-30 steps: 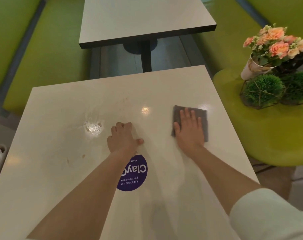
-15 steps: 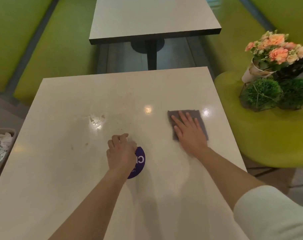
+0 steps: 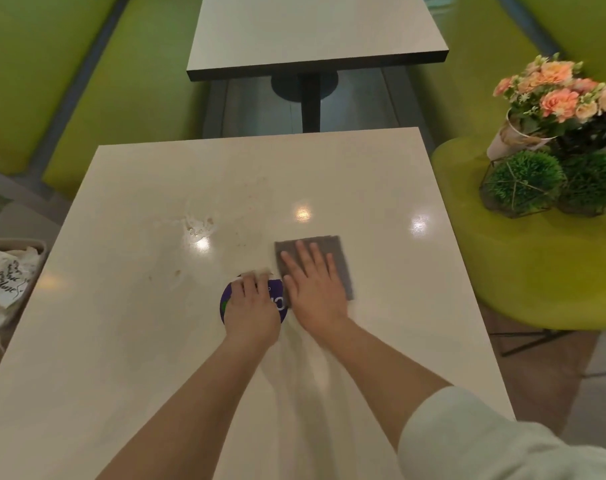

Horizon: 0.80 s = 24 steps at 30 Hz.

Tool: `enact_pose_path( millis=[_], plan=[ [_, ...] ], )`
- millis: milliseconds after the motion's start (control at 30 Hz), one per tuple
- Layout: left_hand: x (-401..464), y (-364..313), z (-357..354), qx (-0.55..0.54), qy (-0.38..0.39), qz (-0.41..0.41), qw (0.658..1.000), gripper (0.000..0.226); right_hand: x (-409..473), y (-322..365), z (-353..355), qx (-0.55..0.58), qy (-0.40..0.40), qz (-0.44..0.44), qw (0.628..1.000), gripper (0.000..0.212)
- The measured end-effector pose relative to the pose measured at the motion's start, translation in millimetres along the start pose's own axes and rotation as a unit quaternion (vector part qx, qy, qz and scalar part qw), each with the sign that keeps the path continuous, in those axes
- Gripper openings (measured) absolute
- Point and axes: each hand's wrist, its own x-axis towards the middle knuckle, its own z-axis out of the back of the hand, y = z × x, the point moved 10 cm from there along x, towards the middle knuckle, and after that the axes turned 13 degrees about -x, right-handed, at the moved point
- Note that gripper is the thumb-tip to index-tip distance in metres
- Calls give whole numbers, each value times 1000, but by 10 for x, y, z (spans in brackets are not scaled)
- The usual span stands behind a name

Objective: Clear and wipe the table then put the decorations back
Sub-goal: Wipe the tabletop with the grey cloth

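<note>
My right hand [image 3: 317, 292] lies flat, fingers straight, pressing a grey cloth [image 3: 332, 247] onto the pale table [image 3: 121, 341] just right of centre. Beside it, my left hand [image 3: 251, 306] rests with curled fingers on a round purple sticker [image 3: 277, 301]; a pale blur shows at its fingertips. A wet smear [image 3: 199, 230] and small brown specks [image 3: 176, 273] mark the table to the left. The decorations stand on a yellow-green seat [image 3: 537, 271] at the right: a pot of peach flowers [image 3: 551, 98] and two green moss balls [image 3: 523, 183] in wire frames.
A bin holding crumpled printed paper [image 3: 7, 275] stands at the table's left edge. A second table [image 3: 312, 29] on a black post stands beyond the far edge. Green benches line both sides.
My right hand has slid the cloth left and toward me, close to the left hand. The left hand has drawn back onto the purple sticker, covering most of it.
</note>
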Motion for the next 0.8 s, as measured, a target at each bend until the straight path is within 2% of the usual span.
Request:
enact_pose_path(
  millis=[67,167,367,500,567,600,733,800],
  plan=[
    [-3,3,-20,27,12,11,1000,65,-22,79,-11,-6,3,32,999,64],
    [-14,7,1,3,12,37,999,69,-51,-259,-2,-22,-5,34,999,66],
    [-37,4,1,-9,16,39,999,71,-446,-1726,114,-62,-26,-108,992,61],
    [-59,8,-5,-5,-6,26,1000,66,-508,-2069,118,-38,-11,-200,979,52],
    [-78,3,1,-8,-17,20,1000,65,-516,-1923,114,-32,-11,-241,970,53],
    [-81,5,6,-14,-20,15,1000,64,-511,-1740,102,-37,-10,-234,971,54],
    [-95,69,7,-36,-29,-1,999,61,-546,-616,-2,-7,-18,-119,993,67],
    [-121,84,-3,-38,-30,-6,999,62,-559,-172,-57,4,-15,-78,997,67]
  ],
)
